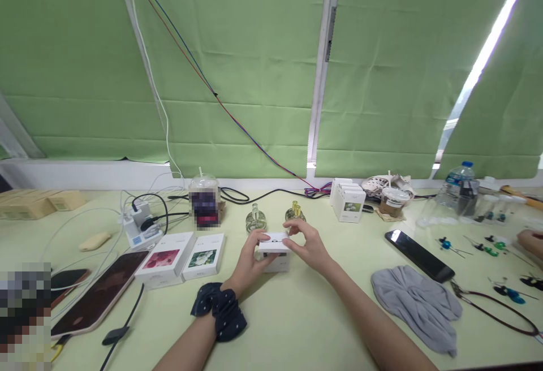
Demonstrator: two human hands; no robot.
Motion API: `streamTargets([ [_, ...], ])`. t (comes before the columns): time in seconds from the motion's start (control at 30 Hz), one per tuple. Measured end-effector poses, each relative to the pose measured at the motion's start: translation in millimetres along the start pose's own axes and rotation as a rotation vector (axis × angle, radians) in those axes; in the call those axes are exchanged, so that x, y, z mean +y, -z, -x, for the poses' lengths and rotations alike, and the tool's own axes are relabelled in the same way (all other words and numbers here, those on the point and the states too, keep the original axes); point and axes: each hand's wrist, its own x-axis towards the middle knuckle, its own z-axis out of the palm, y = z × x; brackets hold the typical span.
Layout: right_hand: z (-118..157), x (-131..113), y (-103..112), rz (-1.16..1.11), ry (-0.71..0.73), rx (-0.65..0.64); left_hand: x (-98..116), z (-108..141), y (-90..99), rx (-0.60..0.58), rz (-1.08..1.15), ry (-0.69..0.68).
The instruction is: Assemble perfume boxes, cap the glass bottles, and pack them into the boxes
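Observation:
A small white box [278, 265] with a picture on its front stands on the table in front of me. My left hand [248, 263] grips its left side, thumb across the front and fingers on the top. My right hand [311, 246] is curled at the upper right corner, thumb and forefinger closed on the box's top edge. Just behind the box are a round glass bottle [255, 222] with a clear neck and another glass bottle [292, 212] with a gold neck, partly hidden by my right hand.
Two flat white boxes, one with a red picture [163, 261] and one with a green picture [204, 257], lie at left. More white boxes [350, 204] stand at the back. A phone [419, 255] and grey cloth [416, 306] lie right. Another person's hand [531, 242] shows far right.

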Motion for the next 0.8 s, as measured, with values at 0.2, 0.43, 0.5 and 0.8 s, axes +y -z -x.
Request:
streamTargets([
  [0.2, 1, -4, -5, -0.192, -0.081, -0.004, 4, 0, 2.3, -0.018, 0.035, 0.052],
  [0.43, 2, -6, -8, -0.155, -0.067, 0.045, 11, -1, 1.5, -0.003, 0.028, 0.099],
  [0.5, 3, -3, -11, -0.155, -0.099, 0.081, 10, -1, 1.4, 0.001, 0.001, 0.104],
  [0.8, 4, 11, -21, -0.423, -0.379, 0.113, 6, 0, -0.2, -0.005, 0.032, 0.156],
])
